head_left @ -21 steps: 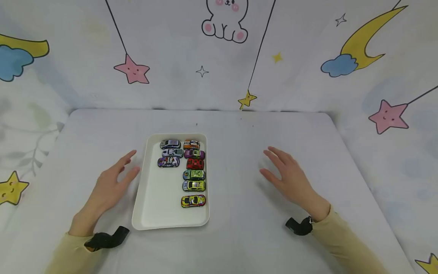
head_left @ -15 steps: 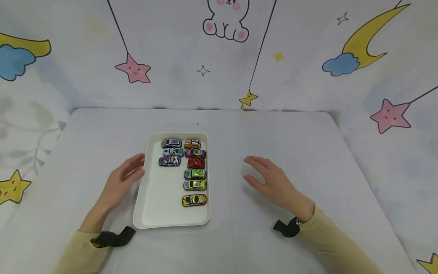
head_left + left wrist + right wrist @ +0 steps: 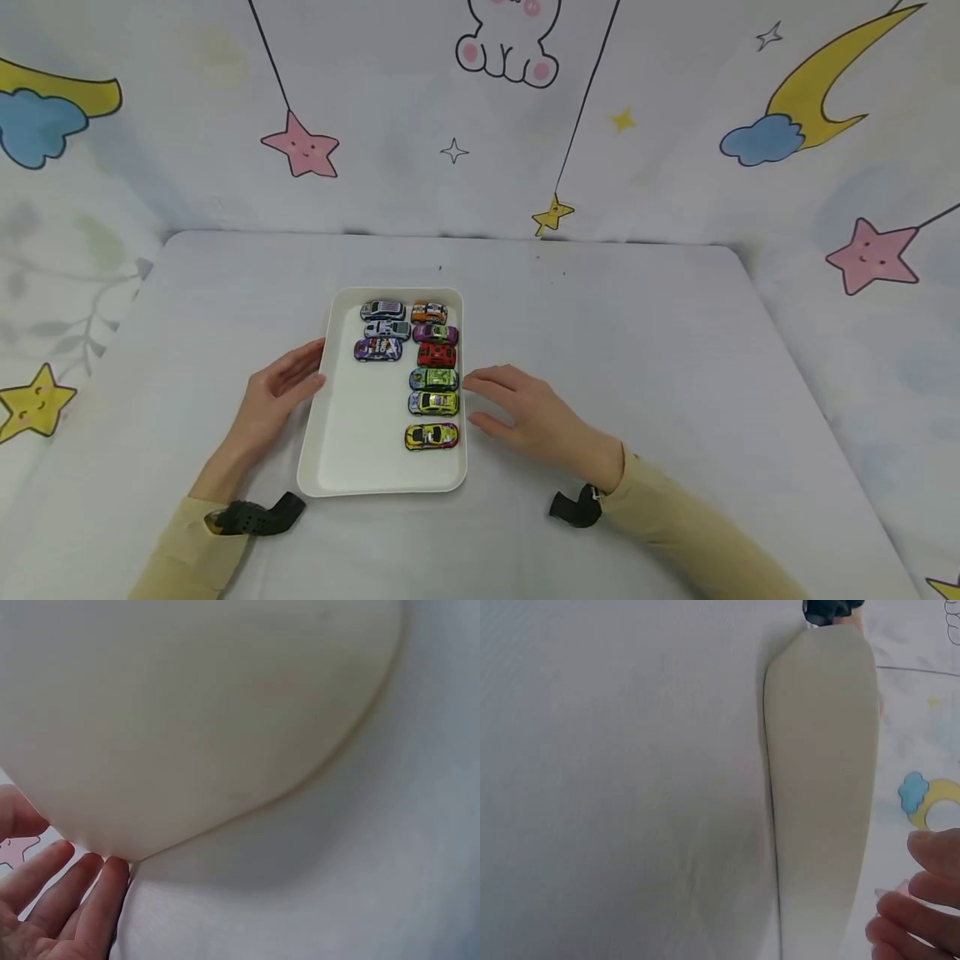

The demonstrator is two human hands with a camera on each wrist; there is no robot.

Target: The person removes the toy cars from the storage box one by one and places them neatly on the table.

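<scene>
A white rectangular tray [image 3: 360, 450] lies on the table, left of centre in the head view. Several toy cars stand in it: a right-hand column ending in a yellow car [image 3: 431, 436], and three at the upper left, among them a purple-white car [image 3: 378, 349]. My left hand [image 3: 279, 393] touches the tray's left side with its fingers extended; in the left wrist view its fingertips [image 3: 114, 864] meet the outer wall [image 3: 225, 712]. At the tray's right rim is my right hand [image 3: 536, 417], fingers loosely extended; the right wrist view has them [image 3: 911, 919] beside the tray wall [image 3: 821, 787].
A white cloth covers the table [image 3: 637, 333], its far edge meeting a printed backdrop [image 3: 390, 192] of stars, moons and a cartoon animal. Dark wrist-worn camera mounts [image 3: 258, 515] sit at both cuffs.
My right hand has moved left across the table to the tray's right rim. My left hand has come right, from beside the tray to touching its left side. The cars stay in place.
</scene>
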